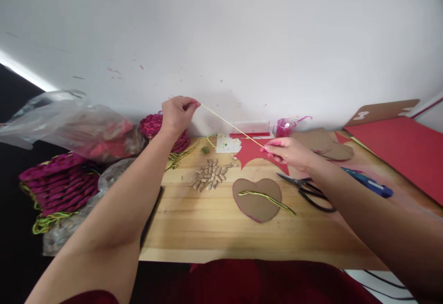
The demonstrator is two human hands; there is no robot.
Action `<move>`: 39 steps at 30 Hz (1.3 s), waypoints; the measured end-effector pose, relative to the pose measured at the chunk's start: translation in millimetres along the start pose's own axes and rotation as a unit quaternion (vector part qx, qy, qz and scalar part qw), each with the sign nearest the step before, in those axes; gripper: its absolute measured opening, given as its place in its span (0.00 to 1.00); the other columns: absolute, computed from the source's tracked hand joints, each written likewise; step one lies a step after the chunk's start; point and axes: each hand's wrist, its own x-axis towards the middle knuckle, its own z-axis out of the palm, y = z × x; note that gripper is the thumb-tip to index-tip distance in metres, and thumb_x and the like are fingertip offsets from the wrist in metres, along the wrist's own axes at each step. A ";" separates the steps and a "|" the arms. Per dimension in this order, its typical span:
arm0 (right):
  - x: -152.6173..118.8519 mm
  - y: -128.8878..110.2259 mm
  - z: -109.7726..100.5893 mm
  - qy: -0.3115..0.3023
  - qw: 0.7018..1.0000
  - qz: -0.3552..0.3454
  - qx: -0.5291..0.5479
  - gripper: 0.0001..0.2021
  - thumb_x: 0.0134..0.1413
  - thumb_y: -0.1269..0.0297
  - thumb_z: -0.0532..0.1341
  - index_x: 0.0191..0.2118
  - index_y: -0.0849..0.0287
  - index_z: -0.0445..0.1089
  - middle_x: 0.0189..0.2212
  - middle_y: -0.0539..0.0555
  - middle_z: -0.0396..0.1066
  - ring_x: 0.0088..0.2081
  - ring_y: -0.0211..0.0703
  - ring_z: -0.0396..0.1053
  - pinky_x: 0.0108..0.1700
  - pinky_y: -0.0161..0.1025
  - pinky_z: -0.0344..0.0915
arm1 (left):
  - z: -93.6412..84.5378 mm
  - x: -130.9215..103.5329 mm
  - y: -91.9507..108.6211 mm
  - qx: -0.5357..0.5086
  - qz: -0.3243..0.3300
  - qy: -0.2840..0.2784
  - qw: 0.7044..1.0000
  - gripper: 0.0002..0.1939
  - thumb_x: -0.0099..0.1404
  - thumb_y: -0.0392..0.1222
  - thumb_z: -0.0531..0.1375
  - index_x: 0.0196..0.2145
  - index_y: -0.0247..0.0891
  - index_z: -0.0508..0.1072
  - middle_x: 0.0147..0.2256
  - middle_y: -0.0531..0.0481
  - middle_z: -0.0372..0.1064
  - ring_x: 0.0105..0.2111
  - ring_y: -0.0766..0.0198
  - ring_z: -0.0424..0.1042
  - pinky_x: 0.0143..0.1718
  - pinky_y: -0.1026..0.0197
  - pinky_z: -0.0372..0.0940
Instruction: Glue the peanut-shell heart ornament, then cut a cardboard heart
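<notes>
A thin pale yellow strand of yarn (231, 125) is stretched taut in the air, slanting down from left to right. My left hand (178, 114) pinches its upper end, in front of the wall. At the lower end my right hand (285, 151) holds it between closed fingers, above a cut piece of red paper (249, 149). Below lies a heart-shaped piece of brown cardboard (256, 209), with a small bundle of yellow-green and dark yarn (266, 196) across it and past its right edge. Black-handled scissors (306, 187) rest under my right forearm, partly hidden by it.
Peanuts (209, 175) are heaped left of the heart. Crocheted magenta pieces (62, 184) and plastic bags (69, 119) crowd the left. A pink cup (285, 127) stands by the wall. Cardboard shapes (318, 142), a blue tool (372, 184) and red sheets (398, 145) lie right.
</notes>
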 end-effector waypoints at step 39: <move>-47.0 -2.5 18.4 -0.047 0.998 -0.051 0.006 0.12 0.54 0.56 0.67 0.29 0.59 0.72 0.26 0.51 0.73 0.22 0.32 0.64 0.21 0.33 0.53 | 54.2 -137.6 94.8 -0.289 -0.145 -0.304 0.896 0.11 0.60 0.49 0.65 0.28 0.37 0.79 0.21 0.52 0.70 0.22 0.67 0.65 0.25 0.64 0.58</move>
